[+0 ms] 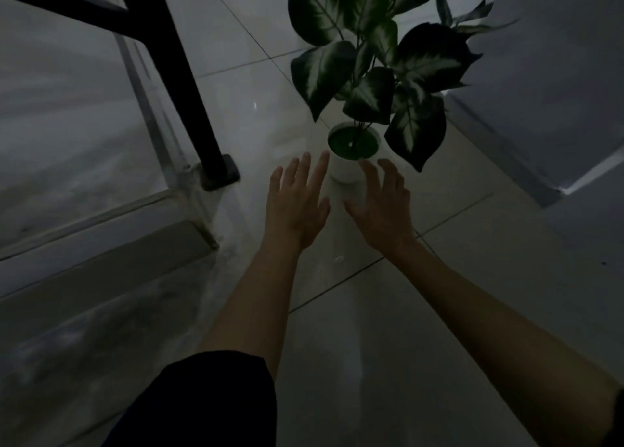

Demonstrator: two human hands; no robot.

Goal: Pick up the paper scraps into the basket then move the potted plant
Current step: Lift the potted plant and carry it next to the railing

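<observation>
The potted plant stands on the tiled floor in dim light: a small white pot with a green top and large dark leaves with pale veins rising above it. My left hand is open, its fingertips just left of the pot and close to its rim. My right hand is open too, fingers spread just in front of the pot's right side. Neither hand holds anything. No basket is in view. A tiny pale speck lies on the tile between my wrists.
A black metal table leg with a square foot stands left of the plant, beside a glass panel frame. A large pale grey object stands close on the right. Tiled floor spreads toward me.
</observation>
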